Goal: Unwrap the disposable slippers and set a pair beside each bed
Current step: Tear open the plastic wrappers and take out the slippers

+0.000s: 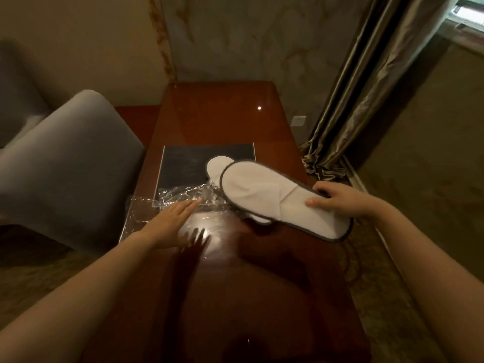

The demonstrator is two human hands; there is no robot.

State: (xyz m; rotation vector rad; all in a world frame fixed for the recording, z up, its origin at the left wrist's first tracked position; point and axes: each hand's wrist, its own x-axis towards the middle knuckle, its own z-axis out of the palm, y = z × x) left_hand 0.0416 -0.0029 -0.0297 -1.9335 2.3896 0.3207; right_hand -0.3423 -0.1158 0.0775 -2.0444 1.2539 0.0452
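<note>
A white disposable slipper (264,195) with dark trim is held flat above the glossy wooden table (222,119); my right hand (337,199) grips its right edge. A second white slipper (217,166) lies partly under it, toe toward the far side. Clear crumpled plastic wrap (180,199) lies on the table at the left of the slippers. My left hand (170,222) is flat, fingers stretched out, fingertips at the edge of the wrap, holding nothing.
A dark rectangular card or folder (183,163) lies under the wrap and the slippers. A grey upholstered chair (65,163) stands at the table's left. Heavy curtains (366,82) hang at the right, with carpet (432,179) beyond.
</note>
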